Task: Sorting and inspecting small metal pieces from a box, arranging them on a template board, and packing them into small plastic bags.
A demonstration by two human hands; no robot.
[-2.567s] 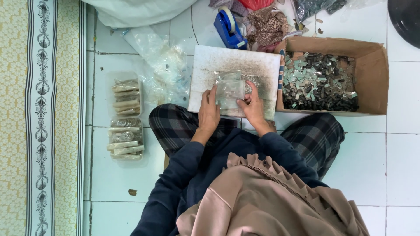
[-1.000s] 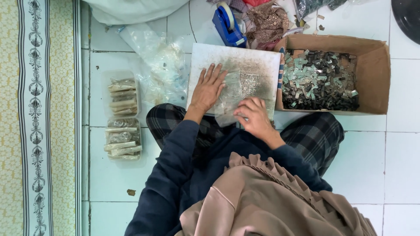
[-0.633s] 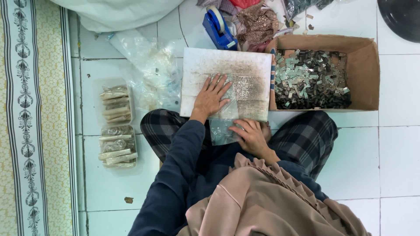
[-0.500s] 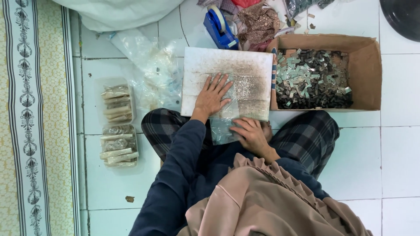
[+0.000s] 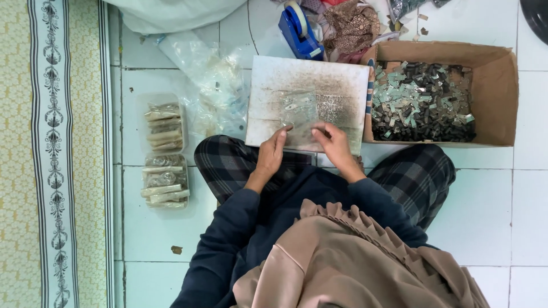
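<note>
The head camera looks straight down at a person sitting cross-legged on the white tiled floor (image 5: 502, 205). A flat white board (image 5: 331, 85) lies on the floor just in front of the legs, so it makes a firm place to work on.

The left hand (image 5: 273, 153) and the right hand (image 5: 334, 145) meet at the near edge of the board. Between them is a small clear plastic bag (image 5: 298, 109) with little pieces inside. The left hand pinches the bag's near left edge with its fingers closed on it. The right hand presses fingertips on the bag's near right edge, fingers bent; I cannot tell if it really grips the bag or only holds it down. Holding both sides keeps the thin bag flat and still.

Right of the board, touching it, is a brown cardboard box (image 5: 505, 97) full of small grey and green pieces (image 5: 422, 102), close for the right hand. Left of the board is a heap of empty clear bags (image 5: 214, 85). Farther left two filled packs (image 5: 162, 151) lie in a neat line beside a patterned mat (image 5: 51, 154). A blue tape holder (image 5: 299, 28) sits behind the board.
</note>
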